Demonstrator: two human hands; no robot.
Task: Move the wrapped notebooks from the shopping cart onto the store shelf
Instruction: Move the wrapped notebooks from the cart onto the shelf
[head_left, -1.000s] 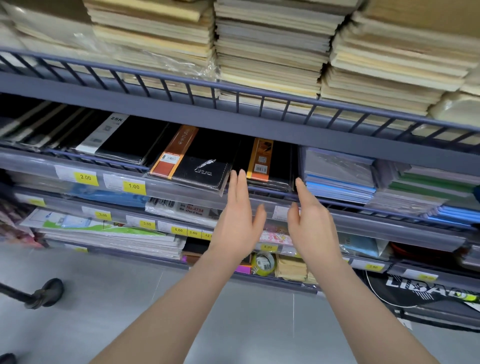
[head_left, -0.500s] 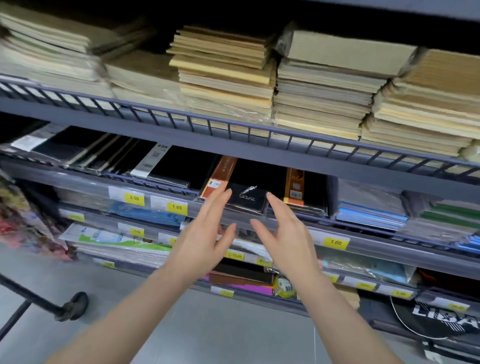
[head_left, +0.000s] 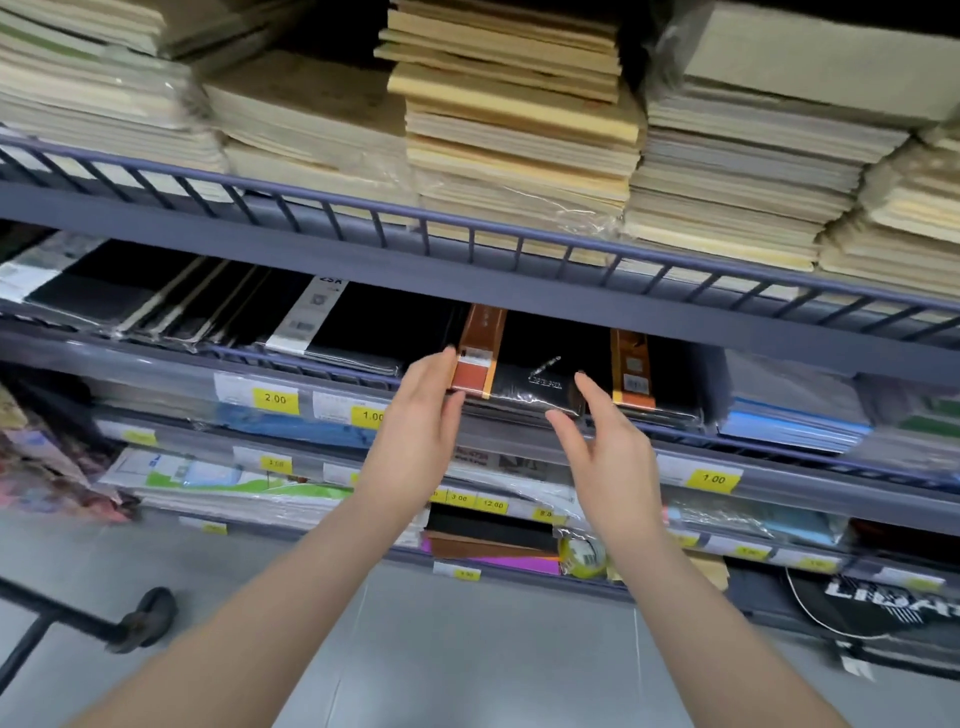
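Observation:
A stack of plastic-wrapped black notebooks (head_left: 530, 374) with a brown-orange band lies on the second shelf (head_left: 519, 431), its front edge at the rail. My left hand (head_left: 415, 431) is at the stack's left front corner, fingers straight, fingertips touching the banded edge. My right hand (head_left: 608, 447) is open just in front of the stack's right corner, thumb and fingers spread, holding nothing. A second wrapped black stack (head_left: 654, 379) with an orange band lies right beside it.
Cream paper pads (head_left: 519, 140) fill the top shelf behind a wire rail (head_left: 467, 234). More black notebooks (head_left: 353, 332) lie left, blue-grey pads (head_left: 789, 410) right. Yellow price tags line the shelf edges. A cart's black frame and wheel (head_left: 145, 616) sit on the grey floor at lower left.
Both hands have risen from below the shelf edge to the front of the wrapped black stack, and my view has tilted up and moved closer to the shelves.

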